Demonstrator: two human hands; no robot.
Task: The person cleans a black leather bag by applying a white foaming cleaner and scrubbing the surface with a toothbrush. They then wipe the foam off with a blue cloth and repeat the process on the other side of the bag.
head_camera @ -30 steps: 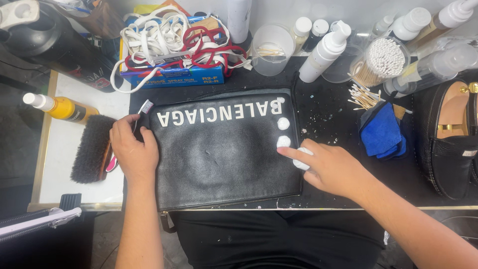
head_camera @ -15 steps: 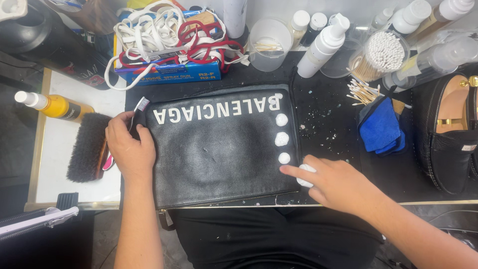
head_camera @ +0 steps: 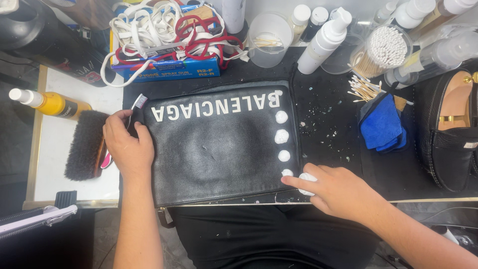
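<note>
My right hand (head_camera: 338, 192) had moved down the black pouch (head_camera: 219, 144), clamped on a white dispenser (head_camera: 307, 178); foam dots (head_camera: 282, 135) now four; left hand (head_camera: 127, 147) pinned pouch, gripping toothbrush (head_camera: 134, 110).

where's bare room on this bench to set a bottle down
Bare black mat between the black pouch and blue cloth, though flecked with debris. White board left of the brush is free. The back row of bottles is crowded.

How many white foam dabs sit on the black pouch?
4 clear dabs in a column along the pouch right edge. The right hand may hide another.
</note>
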